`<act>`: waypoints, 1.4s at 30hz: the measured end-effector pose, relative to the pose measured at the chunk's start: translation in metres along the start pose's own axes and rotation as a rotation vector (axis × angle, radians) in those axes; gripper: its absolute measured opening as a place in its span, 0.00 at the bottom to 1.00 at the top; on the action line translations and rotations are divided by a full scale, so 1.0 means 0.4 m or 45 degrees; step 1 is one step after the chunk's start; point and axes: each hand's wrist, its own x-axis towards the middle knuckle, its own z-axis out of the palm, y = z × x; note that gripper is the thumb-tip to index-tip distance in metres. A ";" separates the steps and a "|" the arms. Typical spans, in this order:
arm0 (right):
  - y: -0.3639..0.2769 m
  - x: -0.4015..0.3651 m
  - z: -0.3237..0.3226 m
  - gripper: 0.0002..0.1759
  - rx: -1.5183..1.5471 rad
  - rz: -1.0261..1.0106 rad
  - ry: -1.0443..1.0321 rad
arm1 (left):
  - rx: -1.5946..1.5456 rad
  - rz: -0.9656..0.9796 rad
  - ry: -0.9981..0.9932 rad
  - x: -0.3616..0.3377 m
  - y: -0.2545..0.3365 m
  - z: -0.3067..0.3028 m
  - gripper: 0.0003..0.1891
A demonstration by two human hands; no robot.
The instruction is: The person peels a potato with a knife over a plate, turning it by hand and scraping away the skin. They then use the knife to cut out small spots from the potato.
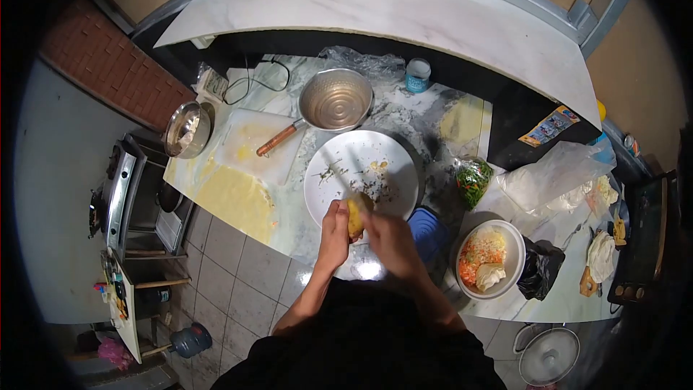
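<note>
Yellow produce (354,219), part-hidden, is clasped by the left hand (334,231) at the plate's (322,195) near rim; right hand (390,242) blurred, grip unreadable!

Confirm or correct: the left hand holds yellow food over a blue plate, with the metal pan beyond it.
Not quite: the plate is white, as the head view shows. The left hand does hold yellow food over it, with the metal pan beyond.

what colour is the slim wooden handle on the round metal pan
Reddish-brown; the slim wooden handle shows best in the head view, the only one.
</note>
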 end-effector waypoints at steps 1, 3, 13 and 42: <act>0.000 -0.010 0.005 0.17 -0.024 0.003 -0.064 | 0.003 -0.006 -0.003 -0.001 0.001 -0.001 0.24; 0.017 -0.005 0.014 0.16 -0.030 -0.013 0.028 | 0.102 0.020 0.055 0.005 0.002 -0.001 0.24; 0.017 -0.025 0.041 0.16 -0.163 0.173 -0.112 | 0.079 0.085 0.086 0.033 0.003 0.000 0.21; 0.034 -0.033 -0.013 0.14 -0.081 0.107 -0.150 | 0.109 0.042 0.055 0.012 -0.001 0.042 0.19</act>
